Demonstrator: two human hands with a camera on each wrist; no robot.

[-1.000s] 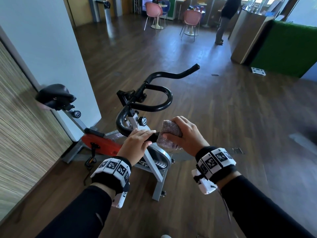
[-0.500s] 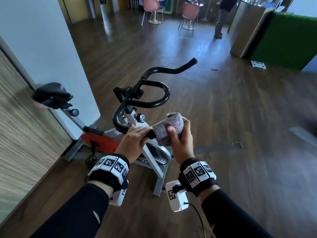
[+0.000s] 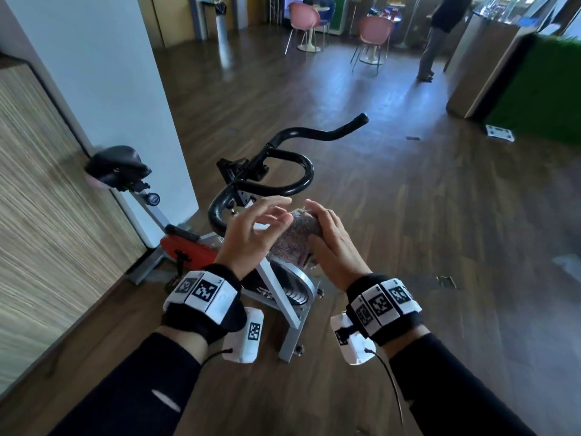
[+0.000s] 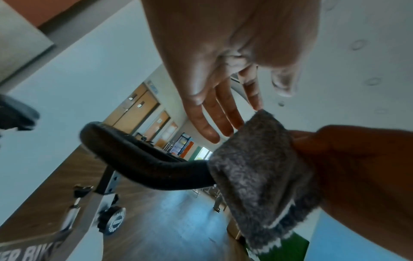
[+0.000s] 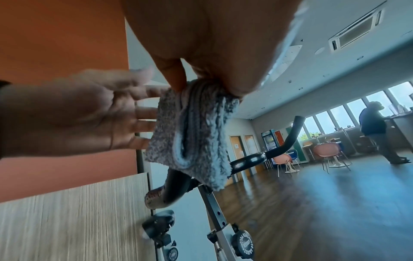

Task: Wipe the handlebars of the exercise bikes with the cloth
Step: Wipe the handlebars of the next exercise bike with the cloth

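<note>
At handlebar [image 3: 284,158] end: right hand [image 3: 334,243] grips cloth [image 3: 297,239], wiping.
Left hand [image 3: 251,234]: fingers spread, holding nothing.
Next: probably regrip, wipe 1 further bar.

left hand [image 3: 251,234]: released handlebar [image 3: 283,184], fingers now spread | cloth [image 3: 295,243]: lifted off bar end by right hand [image 3: 333,243]

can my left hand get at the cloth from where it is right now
Probably yes. The left hand is open, fingers spread, right beside the folded cloth the right hand holds; nothing lies between them.

Cloth [image 3: 297,239] btwn both hands, above bike [image 3: 283,291]; wall [image 3: 103,73] left
</note>
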